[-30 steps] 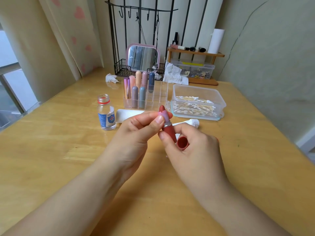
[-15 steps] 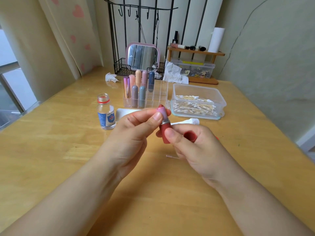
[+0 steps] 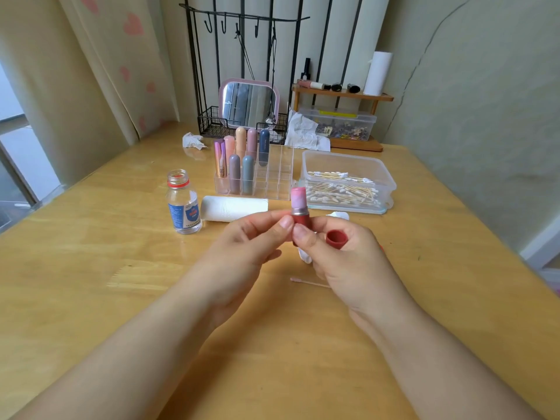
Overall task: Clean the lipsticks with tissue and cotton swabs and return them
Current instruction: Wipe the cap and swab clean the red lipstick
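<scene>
Right now you've got the open red lipstick tube with its pink bullet (image 3: 299,212) upright between both hands, above the middle of the pale wooden table (image 3: 91,268). Your left hand (image 3: 242,253) pinches the red base w/ thumb and forefinger; your right hand (image 3: 345,262) pinches it from the other side, and that same grip also holds the round red cap (image 3: 335,238) and a bit of white tissue (image 3: 305,255) against the palm. A used cotton swab with a pinkish tip (image 3: 307,282) lies flat on the table just under your right hand.

Behind the hands: a white paper roll (image 3: 234,208) on its side, a small clear bottle with a red neck ring, cap off (image 3: 182,203), to its left. The clear acrylic organiser (image 3: 272,180) holds pastel lipstick tubes (image 3: 242,165) in its left compartments. Right of it, a clear plastic box of cotton swabs (image 3: 345,183). A crumpled tissue (image 3: 192,140) sits near the far edge.

Back of the room: a black wire rack with hooks (image 3: 239,71), a pink-framed mirror (image 3: 250,103), a small wooden shelf (image 3: 342,93), a curtain with pink hearts (image 3: 121,65) at left.
</scene>
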`<state>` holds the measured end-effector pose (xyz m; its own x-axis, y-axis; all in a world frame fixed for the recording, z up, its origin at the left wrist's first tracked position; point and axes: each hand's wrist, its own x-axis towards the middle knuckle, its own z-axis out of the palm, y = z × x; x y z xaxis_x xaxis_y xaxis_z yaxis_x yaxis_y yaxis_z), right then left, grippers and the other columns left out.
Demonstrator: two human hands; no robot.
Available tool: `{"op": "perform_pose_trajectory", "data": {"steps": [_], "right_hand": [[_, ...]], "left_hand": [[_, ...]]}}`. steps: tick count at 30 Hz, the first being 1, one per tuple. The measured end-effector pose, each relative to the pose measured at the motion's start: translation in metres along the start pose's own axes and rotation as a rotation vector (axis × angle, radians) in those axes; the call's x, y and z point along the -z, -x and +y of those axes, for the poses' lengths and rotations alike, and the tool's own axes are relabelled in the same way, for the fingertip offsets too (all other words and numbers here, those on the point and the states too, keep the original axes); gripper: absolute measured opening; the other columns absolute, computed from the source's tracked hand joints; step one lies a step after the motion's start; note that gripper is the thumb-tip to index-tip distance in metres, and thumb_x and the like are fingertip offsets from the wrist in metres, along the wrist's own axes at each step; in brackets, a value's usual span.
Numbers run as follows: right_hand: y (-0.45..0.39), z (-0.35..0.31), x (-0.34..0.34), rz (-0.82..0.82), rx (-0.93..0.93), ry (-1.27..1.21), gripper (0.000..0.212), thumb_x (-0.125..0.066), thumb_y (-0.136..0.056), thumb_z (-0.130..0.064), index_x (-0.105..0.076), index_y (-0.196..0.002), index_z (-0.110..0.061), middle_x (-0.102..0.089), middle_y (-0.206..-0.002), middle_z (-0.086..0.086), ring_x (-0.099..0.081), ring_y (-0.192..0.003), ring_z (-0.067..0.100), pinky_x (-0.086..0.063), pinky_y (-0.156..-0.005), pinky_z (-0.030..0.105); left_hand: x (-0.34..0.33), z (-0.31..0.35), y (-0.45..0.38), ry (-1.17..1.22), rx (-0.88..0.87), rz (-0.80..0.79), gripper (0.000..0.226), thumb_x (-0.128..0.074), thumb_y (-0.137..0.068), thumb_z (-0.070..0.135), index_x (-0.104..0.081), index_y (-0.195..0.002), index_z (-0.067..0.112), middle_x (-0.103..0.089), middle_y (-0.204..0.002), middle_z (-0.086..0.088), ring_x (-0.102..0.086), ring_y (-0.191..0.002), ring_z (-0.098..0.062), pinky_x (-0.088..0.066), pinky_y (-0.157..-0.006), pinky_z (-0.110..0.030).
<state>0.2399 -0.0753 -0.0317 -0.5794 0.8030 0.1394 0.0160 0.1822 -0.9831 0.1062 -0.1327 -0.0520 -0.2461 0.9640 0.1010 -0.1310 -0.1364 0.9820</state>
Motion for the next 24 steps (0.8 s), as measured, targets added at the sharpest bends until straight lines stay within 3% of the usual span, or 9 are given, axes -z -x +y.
{"op": "perform_pose_trajectory", "data": {"steps": [3, 5, 7, 10, 12, 15, 17, 20, 24], "right_hand": [[0.0, -0.002, 0.002, -0.158, -0.032, -0.062, 0.016, -0.061, -0.088, -0.017, -0.064, -0.074, -0.023, -0.036, -0.05, -0.009, -0.038, -0.039, 0.001, -0.034, -0.044, 0.007], [0.0, -0.005, 0.006, -0.248, -0.046, -0.05, 0.007, -0.061, -0.088, -0.014, -0.065, -0.088, -0.02, -0.034, -0.052, -0.009, -0.036, -0.043, 0.001, -0.036, -0.048, 0.009], [-0.002, -0.007, 0.012, -0.275, -0.093, -0.016, 0.017, -0.061, -0.088, -0.01, -0.059, -0.1, -0.022, -0.039, -0.057, -0.009, -0.038, -0.048, 0.003, -0.037, -0.053, 0.012], [-0.008, -0.005, 0.024, -0.272, -0.139, -0.024, 0.029, -0.059, -0.066, -0.027, -0.05, -0.093, -0.033, -0.048, -0.07, -0.002, -0.039, -0.063, 0.013, -0.033, -0.065, 0.027], [-0.011, -0.003, 0.031, -0.252, -0.105, 0.113, 0.025, -0.054, -0.058, -0.043, -0.047, -0.082, -0.045, -0.055, -0.073, -0.008, -0.044, -0.071, 0.014, -0.036, -0.068, 0.042], [-0.011, -0.002, 0.036, -0.223, 0.061, 0.333, 0.013, -0.049, -0.076, -0.045, -0.046, -0.088, -0.046, -0.063, -0.082, -0.012, -0.055, -0.075, 0.018, -0.051, -0.07, 0.051], [-0.01, -0.003, 0.036, -0.196, 0.138, 0.343, 0.016, -0.05, -0.08, -0.041, -0.053, -0.096, -0.045, -0.064, -0.091, -0.01, -0.06, -0.082, 0.022, -0.055, -0.069, 0.055], [-0.01, -0.004, 0.036, -0.126, 0.217, 0.336, 0.027, -0.057, -0.081, -0.034, -0.064, -0.105, -0.043, -0.057, -0.107, -0.008, -0.06, -0.096, 0.019, -0.057, -0.062, 0.051], [-0.011, -0.007, 0.039, -0.08, 0.261, 0.238, 0.034, -0.07, -0.082, -0.009, -0.063, -0.102, -0.036, -0.065, -0.098, -0.006, -0.065, -0.09, 0.01, -0.053, -0.076, 0.035]], "left_hand": [[0.003, 0.003, 0.001, 0.047, -0.001, -0.038, 0.04, -0.062, -0.082, 0.031, -0.067, -0.113, 0.007, -0.065, -0.12, -0.016, -0.057, -0.117, -0.032, -0.032, -0.11, -0.053], [0.004, 0.006, 0.001, 0.071, -0.021, -0.045, 0.038, -0.058, -0.083, 0.027, -0.065, -0.111, 0.002, -0.065, -0.118, -0.019, -0.059, -0.111, -0.034, -0.034, -0.108, -0.053], [0.006, 0.008, 0.001, 0.049, -0.043, -0.024, 0.038, -0.055, -0.083, 0.027, -0.064, -0.11, 0.001, -0.062, -0.118, -0.024, -0.057, -0.112, -0.036, -0.035, -0.106, -0.053], [0.008, 0.01, -0.001, -0.059, -0.075, 0.019, 0.033, -0.056, -0.082, 0.03, -0.064, -0.106, 0.009, -0.071, -0.102, -0.006, -0.063, -0.099, -0.017, -0.048, -0.095, -0.042], [0.008, 0.01, -0.001, -0.136, -0.102, 0.017, 0.032, -0.062, -0.087, 0.031, -0.059, -0.108, 0.007, -0.072, -0.089, -0.001, -0.066, -0.088, -0.015, -0.052, -0.084, -0.033], [0.006, 0.01, 0.001, -0.158, -0.125, 0.009, 0.035, -0.059, -0.078, 0.028, -0.059, -0.105, 0.006, -0.068, -0.081, -0.003, -0.065, -0.075, -0.016, -0.053, -0.072, -0.03], [0.004, 0.011, 0.001, -0.168, -0.131, 0.001, 0.037, -0.06, -0.075, 0.027, -0.06, -0.105, 0.005, -0.065, -0.081, -0.004, -0.063, -0.069, -0.015, -0.053, -0.069, -0.028], [0.004, 0.012, 0.001, -0.201, -0.133, -0.014, 0.034, -0.062, -0.073, 0.026, -0.064, -0.101, 0.007, -0.064, -0.078, -0.001, -0.059, -0.065, -0.012, -0.053, -0.068, -0.025], [0.004, 0.014, 0.002, -0.252, -0.13, -0.015, 0.03, -0.063, -0.073, 0.028, -0.068, -0.097, 0.009, -0.063, -0.072, 0.001, -0.051, -0.056, -0.008, -0.046, -0.059, -0.018]]}}
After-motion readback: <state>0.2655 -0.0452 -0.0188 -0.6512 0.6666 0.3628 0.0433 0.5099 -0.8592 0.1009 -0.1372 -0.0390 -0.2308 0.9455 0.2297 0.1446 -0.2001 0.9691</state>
